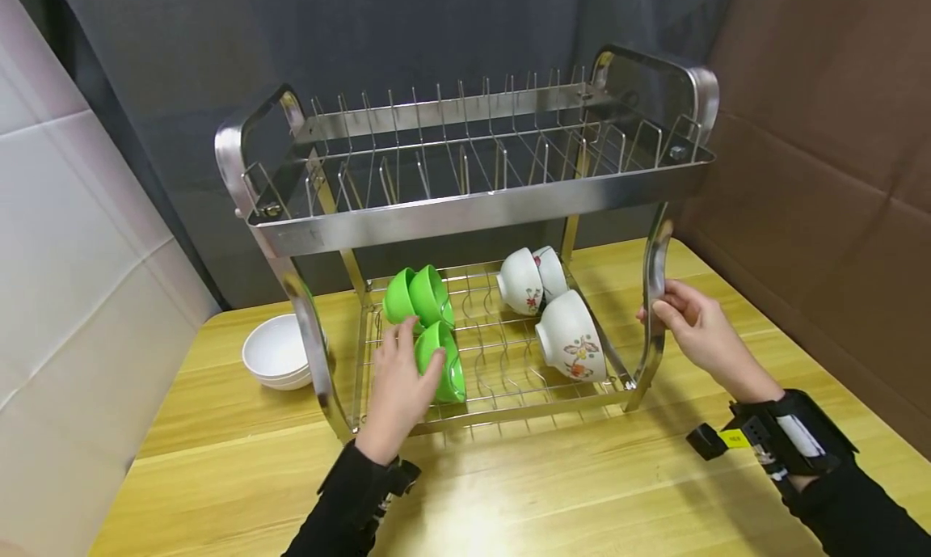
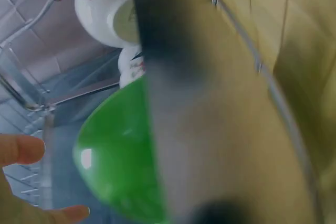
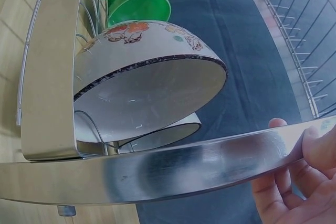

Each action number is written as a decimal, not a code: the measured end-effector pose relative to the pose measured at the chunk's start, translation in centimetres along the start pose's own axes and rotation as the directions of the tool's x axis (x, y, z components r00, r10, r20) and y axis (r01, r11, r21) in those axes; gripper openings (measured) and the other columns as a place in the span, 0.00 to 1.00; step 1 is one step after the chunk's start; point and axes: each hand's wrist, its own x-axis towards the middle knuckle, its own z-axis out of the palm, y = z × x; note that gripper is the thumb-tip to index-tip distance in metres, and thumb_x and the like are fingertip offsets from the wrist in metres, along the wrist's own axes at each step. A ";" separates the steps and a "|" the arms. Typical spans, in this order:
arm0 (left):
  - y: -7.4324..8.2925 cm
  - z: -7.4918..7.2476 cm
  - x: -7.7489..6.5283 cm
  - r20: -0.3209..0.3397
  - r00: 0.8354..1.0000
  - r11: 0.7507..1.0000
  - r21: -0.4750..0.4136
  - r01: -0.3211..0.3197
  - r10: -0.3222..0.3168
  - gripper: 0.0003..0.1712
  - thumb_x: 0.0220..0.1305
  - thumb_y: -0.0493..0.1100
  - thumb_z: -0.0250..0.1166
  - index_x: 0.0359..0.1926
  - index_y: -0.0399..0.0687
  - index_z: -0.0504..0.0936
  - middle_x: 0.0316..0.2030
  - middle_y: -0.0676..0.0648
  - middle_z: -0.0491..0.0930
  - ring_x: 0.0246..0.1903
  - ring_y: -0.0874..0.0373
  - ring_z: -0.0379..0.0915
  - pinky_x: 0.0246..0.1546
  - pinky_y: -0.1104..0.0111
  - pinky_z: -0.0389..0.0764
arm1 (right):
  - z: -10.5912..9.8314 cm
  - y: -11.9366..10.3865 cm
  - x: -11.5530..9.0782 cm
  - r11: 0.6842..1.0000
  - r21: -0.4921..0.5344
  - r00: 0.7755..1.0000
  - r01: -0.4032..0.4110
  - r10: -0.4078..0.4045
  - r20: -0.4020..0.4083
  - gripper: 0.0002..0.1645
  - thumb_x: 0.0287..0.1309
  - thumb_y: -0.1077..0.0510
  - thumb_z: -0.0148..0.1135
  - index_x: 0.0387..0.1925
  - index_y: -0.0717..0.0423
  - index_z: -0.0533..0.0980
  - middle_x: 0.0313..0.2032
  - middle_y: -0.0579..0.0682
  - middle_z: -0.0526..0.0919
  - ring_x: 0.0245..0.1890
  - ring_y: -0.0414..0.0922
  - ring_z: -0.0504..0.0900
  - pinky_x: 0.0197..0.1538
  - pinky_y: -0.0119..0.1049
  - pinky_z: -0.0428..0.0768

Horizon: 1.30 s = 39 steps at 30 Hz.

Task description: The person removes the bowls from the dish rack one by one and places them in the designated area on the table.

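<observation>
A two-tier metal dish rack (image 1: 465, 213) stands on the table. On its lower tier, at the left, a green bowl (image 1: 452, 371) stands tilted on its side in front of two more green bowls (image 1: 432, 295). My left hand (image 1: 400, 387) is at that front bowl, fingers spread and loosely bent; in the left wrist view the fingertips (image 2: 26, 149) stand apart from the green bowl (image 2: 118, 156). My right hand (image 1: 701, 331) grips the rack's right side leg (image 3: 210, 161) between thumb and fingers. Near it, a large flowered white bowl (image 1: 570, 343) sits on edge on the lower tier.
Two smaller flowered white bowls (image 1: 520, 282) stand behind the large one. Left of the rack, stacked plain white bowls (image 1: 278, 351) sit on the wooden table (image 1: 538, 492). The upper tier has upright wire dividers (image 1: 465, 169). A dark curtain (image 1: 436, 31) hangs behind.
</observation>
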 end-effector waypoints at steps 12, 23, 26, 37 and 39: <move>-0.7 3.2 1.4 0.003 0.994 0.994 -0.001 0.112 -0.112 0.41 0.72 0.52 0.63 0.79 0.39 0.62 0.66 0.23 0.62 0.57 0.27 0.66 0.53 0.37 0.77 | 0.1 0.0 0.1 1.000 0.005 1.000 -0.003 0.003 0.005 0.23 0.83 0.65 0.46 0.68 0.78 0.65 0.37 0.16 0.81 0.39 0.20 0.81 0.43 0.17 0.78; -0.2 4.2 1.3 -0.113 0.993 0.996 0.073 0.052 -0.043 0.32 0.71 0.39 0.60 0.72 0.31 0.68 0.58 0.24 0.69 0.47 0.35 0.65 0.42 0.51 0.73 | 0.1 0.0 0.0 1.000 0.000 1.000 -0.014 0.014 -0.007 0.22 0.82 0.64 0.46 0.67 0.78 0.65 0.36 0.16 0.80 0.39 0.21 0.81 0.43 0.16 0.79; -0.1 4.3 1.3 -0.141 0.990 0.993 0.119 0.019 -0.002 0.29 0.73 0.38 0.59 0.71 0.30 0.69 0.56 0.24 0.70 0.47 0.35 0.65 0.43 0.50 0.73 | 0.1 0.0 0.0 1.000 -0.001 1.000 -0.021 0.021 -0.008 0.22 0.82 0.64 0.46 0.67 0.77 0.65 0.36 0.16 0.80 0.38 0.21 0.80 0.43 0.17 0.78; -0.3 3.8 -0.1 -0.250 0.898 0.848 0.489 -0.205 0.361 0.33 0.65 0.40 0.73 0.69 0.41 0.73 0.61 0.26 0.70 0.51 0.31 0.70 0.49 0.46 0.82 | 0.2 0.0 -0.1 1.000 -0.005 1.000 -0.025 0.025 -0.010 0.21 0.83 0.64 0.45 0.66 0.76 0.66 0.36 0.16 0.80 0.38 0.22 0.80 0.42 0.17 0.78; -0.5 3.4 -0.5 -0.276 0.866 0.832 0.500 -0.241 0.417 0.35 0.62 0.38 0.75 0.69 0.41 0.73 0.61 0.27 0.69 0.51 0.30 0.70 0.49 0.45 0.82 | 0.2 0.1 0.0 1.000 -0.004 1.000 -0.022 0.022 -0.009 0.21 0.83 0.64 0.45 0.66 0.77 0.66 0.36 0.16 0.80 0.38 0.22 0.80 0.42 0.17 0.78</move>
